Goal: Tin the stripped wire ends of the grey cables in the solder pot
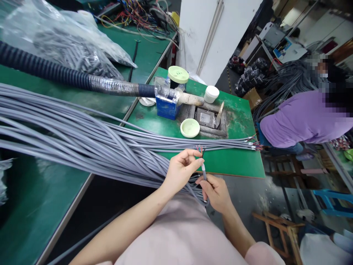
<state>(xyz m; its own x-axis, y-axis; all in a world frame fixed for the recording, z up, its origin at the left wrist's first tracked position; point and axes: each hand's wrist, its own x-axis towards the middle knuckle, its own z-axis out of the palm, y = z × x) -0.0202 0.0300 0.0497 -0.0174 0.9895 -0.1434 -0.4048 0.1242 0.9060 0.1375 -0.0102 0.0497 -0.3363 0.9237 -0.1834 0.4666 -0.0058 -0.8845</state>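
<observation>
My right hand (216,192) is closed around a grey cable (204,173) just below its stripped end, which points up. At that end, thin coloured wires (200,148) fan out above a white wrap. My left hand (182,168) pinches the wires at their base between thumb and forefinger. Under and beside my left hand runs a thick bundle of grey cables (116,145), coming in from the left. Several of its cables lie across the green table (234,162), their stripped ends (252,144) near the right edge.
Behind the cables, a square metal pot (205,118) is set into the table with a scraper (220,115) on it. Around it are a pale green dish (190,128), a white tub (211,94) and a blue box (167,107) under an exhaust hose (116,86). A person (300,117) sits at right.
</observation>
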